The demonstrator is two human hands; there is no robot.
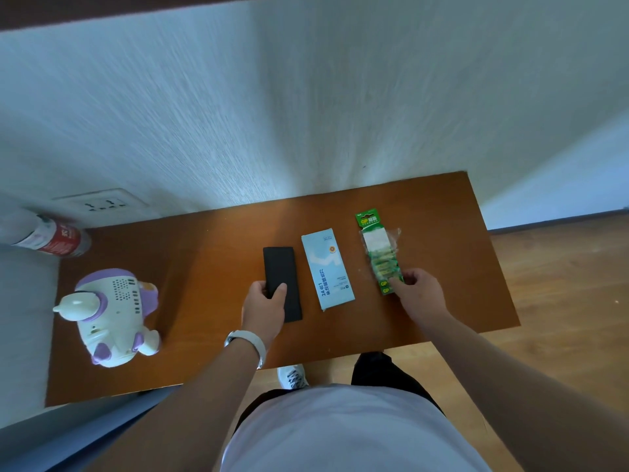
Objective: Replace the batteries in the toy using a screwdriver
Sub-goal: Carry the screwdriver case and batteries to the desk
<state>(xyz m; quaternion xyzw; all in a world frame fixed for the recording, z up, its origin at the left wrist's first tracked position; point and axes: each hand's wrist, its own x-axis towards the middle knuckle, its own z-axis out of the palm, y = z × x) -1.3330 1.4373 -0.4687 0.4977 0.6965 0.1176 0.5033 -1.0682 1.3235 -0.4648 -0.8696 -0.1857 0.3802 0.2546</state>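
Observation:
A white and purple toy [114, 316] lies on its side at the left of the brown table [204, 267]. In the middle lies a flat black case [280, 270]; my left hand [263, 310] grips its near end, thumb on top. Beside it to the right lies a pale blue screwdriver-set sleeve [327, 269]. Further right is a green pack of batteries [381, 253] in clear plastic. My right hand [417, 292] pinches the near end of that pack with curled fingers.
A red and white can [51, 238] lies at the table's far left corner under a wall socket [102, 201]. The wall runs along the table's far edge. Wooden floor [561, 301] lies to the right, and my legs and a shoe stand at the near edge.

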